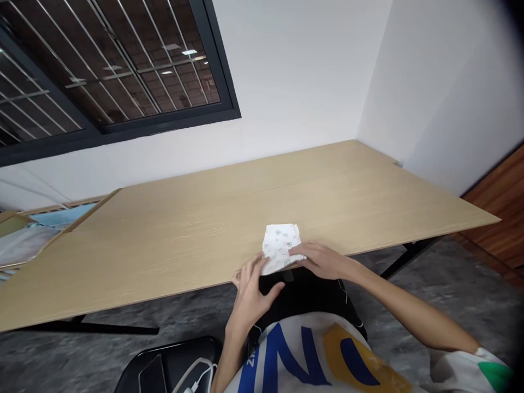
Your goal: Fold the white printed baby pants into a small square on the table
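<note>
A small folded white cloth point(280, 240) with a sparse printed pattern lies at the front edge of the table, its lower part reaching to the edge. My left hand point(250, 286) is at the cloth's left side, fingertips by its lower left corner. Its thumb stands well apart from the bent fingers, and nothing shows between them. From the right, my right hand point(321, 260) has its fingers on the cloth's lower right corner, with the thumb lower down near the table edge. The underside of that corner is hidden.
The wooden table point(184, 234) stretches to the white wall and a barred window point(135, 60). At left stands an open box point(96, 210) with pale blue and white fabric inside. A black chair point(164, 363) with a white cable point(192, 374) is below left.
</note>
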